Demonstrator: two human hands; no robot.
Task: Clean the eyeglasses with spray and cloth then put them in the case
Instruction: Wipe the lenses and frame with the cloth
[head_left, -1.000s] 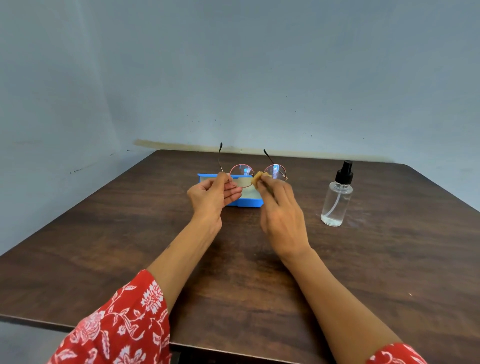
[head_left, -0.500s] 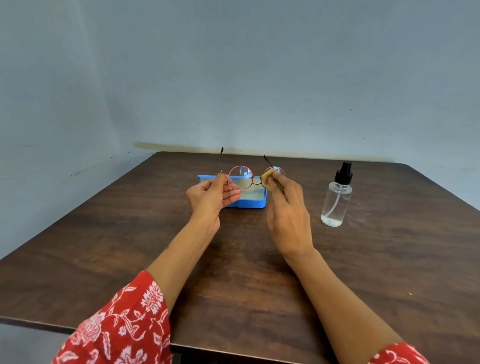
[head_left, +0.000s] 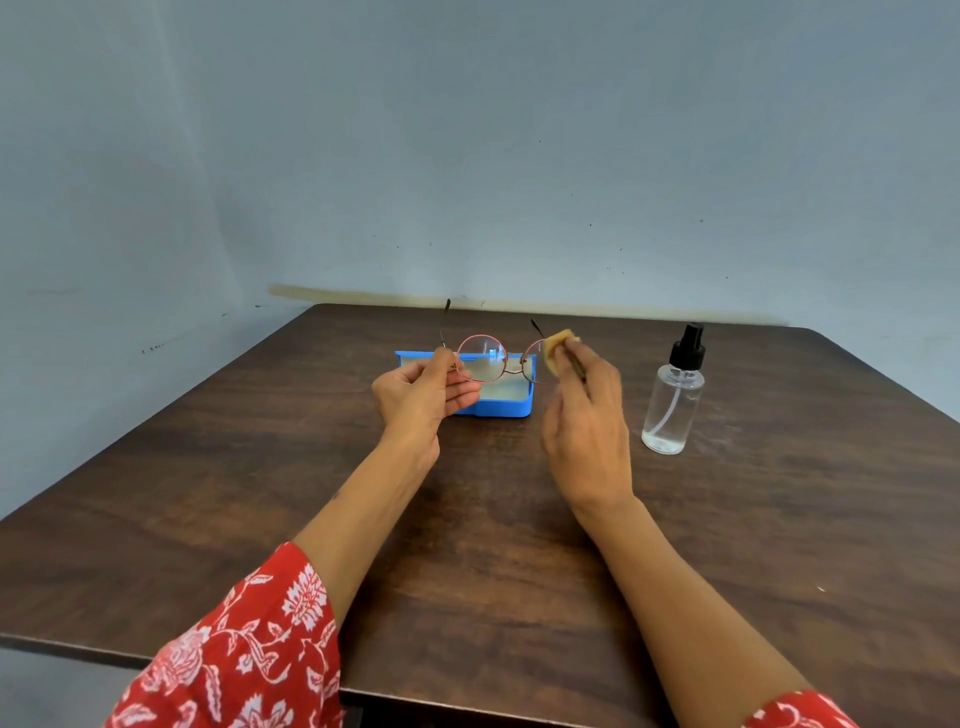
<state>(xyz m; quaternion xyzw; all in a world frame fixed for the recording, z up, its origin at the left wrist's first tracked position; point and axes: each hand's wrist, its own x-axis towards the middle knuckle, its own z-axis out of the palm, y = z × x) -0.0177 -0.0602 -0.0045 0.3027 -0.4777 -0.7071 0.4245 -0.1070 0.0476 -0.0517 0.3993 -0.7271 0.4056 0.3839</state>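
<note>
The left hand (head_left: 423, 397) is curled closed, its thumb and fingertips pinched on the left edge of the eyeglasses (head_left: 480, 358), at the hinge beside the left lens. It holds them lifted above the surface (head_left: 260, 493), lenses facing the person and the two thin dark temple arms pointing away toward the far wall. The right hand (head_left: 584, 426) is closed around a small yellow cloth (head_left: 555, 351), fingers bunched together and pressing the cloth against the right lens, which the cloth and fingertips mostly cover. The eyeglasses have round, clear lenses in a thin reddish metal rim, joined by a slim bridge. The cloth looks soft and crumpled into a small wad. Just behind and below the eyeglasses, an open blue case (head_left: 506, 408) sits on the surface; it is rectangular with rounded corners, smooth plastic-looking walls and a pale lining inside. To the right of the right hand, well apart from the case, a spray bottle (head_left: 674, 400) stands upright: a clear cylinder with a black pump top, a thin tube inside and a little clear liquid at the bottom. The surface is dark brown with a wood grain and a rounded far right corner. Both forearms are bare, with red floral sleeves (head_left: 234, 660) at the near edge.
</note>
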